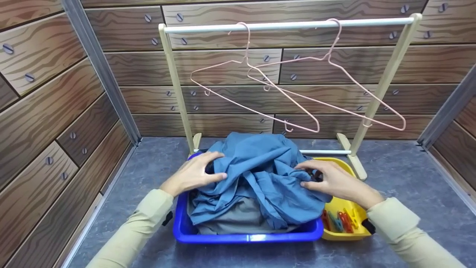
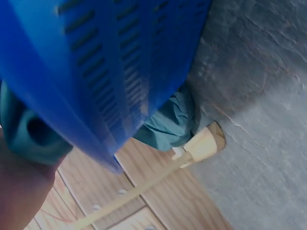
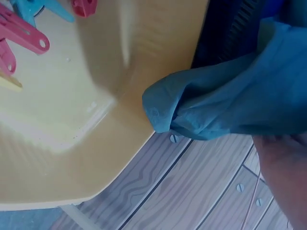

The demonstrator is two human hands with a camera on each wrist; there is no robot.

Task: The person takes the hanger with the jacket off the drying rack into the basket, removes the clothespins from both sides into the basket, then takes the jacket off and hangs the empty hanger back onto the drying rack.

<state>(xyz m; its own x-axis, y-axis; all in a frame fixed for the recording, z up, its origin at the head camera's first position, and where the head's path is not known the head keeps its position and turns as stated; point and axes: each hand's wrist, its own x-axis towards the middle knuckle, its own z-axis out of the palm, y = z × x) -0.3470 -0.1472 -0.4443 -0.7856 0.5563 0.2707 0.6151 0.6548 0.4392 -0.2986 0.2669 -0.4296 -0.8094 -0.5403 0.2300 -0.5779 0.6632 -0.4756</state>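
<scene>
A crumpled blue garment [image 1: 260,160] lies heaped on grey cloth [image 1: 241,217] in a blue plastic basket [image 1: 208,238]. My left hand [image 1: 195,172] touches the heap's left side, thumb and fingers apart. At the right side, my right hand [image 1: 333,178] rests against the blue cloth, with a gap between thumb and forefinger. In the right wrist view a fold of the garment [image 3: 216,105] hangs past the basket's edge toward the yellow tub [image 3: 129,153]. The left wrist view shows the slotted basket side [image 2: 115,62] and part of the left hand [image 2: 24,187].
Behind the basket stands a clothes rack [image 1: 288,26] with two pink wire hangers, the left hanger [image 1: 284,89] and the right hanger [image 1: 357,80]. Several coloured clothespins [image 1: 345,222] lie in the yellow tub. Wood-patterned walls [image 1: 48,123] enclose the grey floor [image 1: 416,178].
</scene>
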